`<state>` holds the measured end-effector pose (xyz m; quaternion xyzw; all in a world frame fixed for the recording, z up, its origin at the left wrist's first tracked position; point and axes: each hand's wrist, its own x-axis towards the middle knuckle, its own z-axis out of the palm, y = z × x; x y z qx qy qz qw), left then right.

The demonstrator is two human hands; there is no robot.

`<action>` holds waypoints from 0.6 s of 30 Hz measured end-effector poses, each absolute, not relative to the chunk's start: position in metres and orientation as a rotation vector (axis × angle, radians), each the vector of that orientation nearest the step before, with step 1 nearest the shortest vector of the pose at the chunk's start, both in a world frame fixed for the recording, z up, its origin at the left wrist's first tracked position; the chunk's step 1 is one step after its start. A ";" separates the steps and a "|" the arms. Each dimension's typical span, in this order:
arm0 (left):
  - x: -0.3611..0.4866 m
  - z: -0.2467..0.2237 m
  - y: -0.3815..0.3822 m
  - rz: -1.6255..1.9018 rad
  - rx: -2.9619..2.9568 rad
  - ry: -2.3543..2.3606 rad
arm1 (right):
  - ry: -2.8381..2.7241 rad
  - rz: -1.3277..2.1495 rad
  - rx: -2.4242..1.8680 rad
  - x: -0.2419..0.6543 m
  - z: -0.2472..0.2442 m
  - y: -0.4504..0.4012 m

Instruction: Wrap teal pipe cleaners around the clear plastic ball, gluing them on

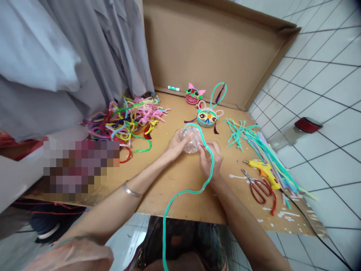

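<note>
Between my hands, above the middle of the table, is a clear plastic cup-like piece (191,142). My left hand (178,143) is closed on its left side, thumb on top. My right hand (212,158) has its fingers pinched at the right side, where a long turquoise pipe cleaner (183,192) curves over the top of the piece, passes the hand and hangs down past the table's front edge. Just behind stands a decorated face with pink loop ears (207,117), and farther back a second face with pink pointed ears (193,95).
A tangled pile of coloured pipe cleaners (132,116) lies left on the table (180,205). At right are turquoise strands (239,133), a yellow glue gun (262,168) with a black cable, and red-handled scissors (258,188). A marker (173,89) lies by the cardboard wall (214,49).
</note>
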<state>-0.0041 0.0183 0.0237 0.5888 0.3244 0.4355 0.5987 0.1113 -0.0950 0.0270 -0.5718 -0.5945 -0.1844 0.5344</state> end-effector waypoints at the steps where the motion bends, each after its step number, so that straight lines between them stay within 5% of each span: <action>1: -0.003 0.022 0.019 1.014 1.401 0.797 | -1.406 -0.419 -1.377 0.111 0.027 -0.095; 18: -0.004 0.017 0.019 1.043 1.444 0.864 | -1.426 -0.129 -1.949 0.104 0.044 -0.096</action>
